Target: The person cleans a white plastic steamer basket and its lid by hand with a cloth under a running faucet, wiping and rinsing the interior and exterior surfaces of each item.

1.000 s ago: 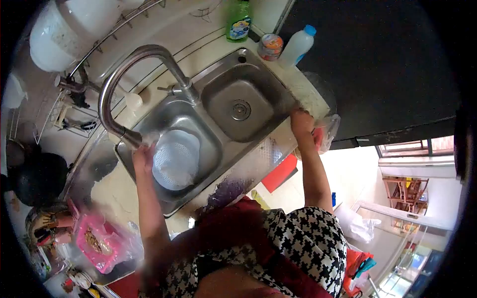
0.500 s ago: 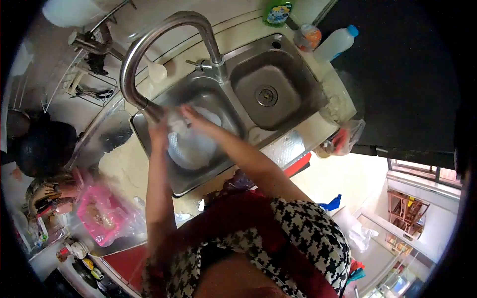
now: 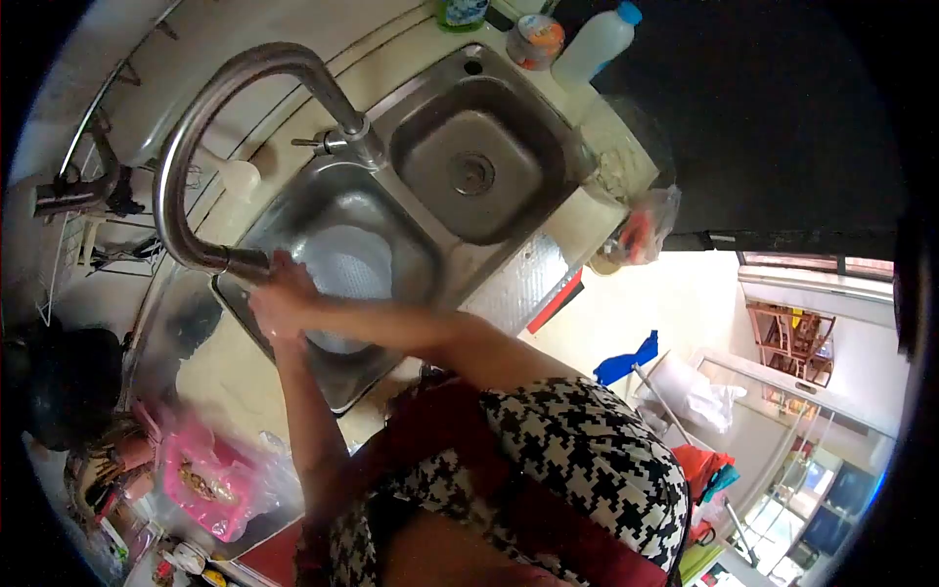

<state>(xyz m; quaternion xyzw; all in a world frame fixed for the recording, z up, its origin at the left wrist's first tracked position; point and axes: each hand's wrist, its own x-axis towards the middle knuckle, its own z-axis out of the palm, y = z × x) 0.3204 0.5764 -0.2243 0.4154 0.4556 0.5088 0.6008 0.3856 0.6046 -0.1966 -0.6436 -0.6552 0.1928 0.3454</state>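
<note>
Beneath the spout of the curved metal faucet (image 3: 176, 186), my two hands meet over the left sink basin (image 3: 411, 220). My right hand (image 3: 293, 295) reaches across and lies over my left hand (image 3: 266, 315), covering most of it. Motion blur smears the fingers of both, and whether anything lies between them cannot be made out. Just right of my hands, a white perforated basket (image 3: 357, 259) sits in the basin, partly hidden by my right forearm.
To the right lies the second sink basin (image 3: 528, 157) with its drain. A white bottle with a blue cap (image 3: 597, 47) and a round container (image 3: 535, 41) stand behind it. A pink tray in plastic (image 3: 201, 479) is at lower left, and a dark pan (image 3: 73, 386) at far left.
My hands, apart under the spout before, are now together, the right one over the left. The view has shifted, so the sink appears lower and further left.
</note>
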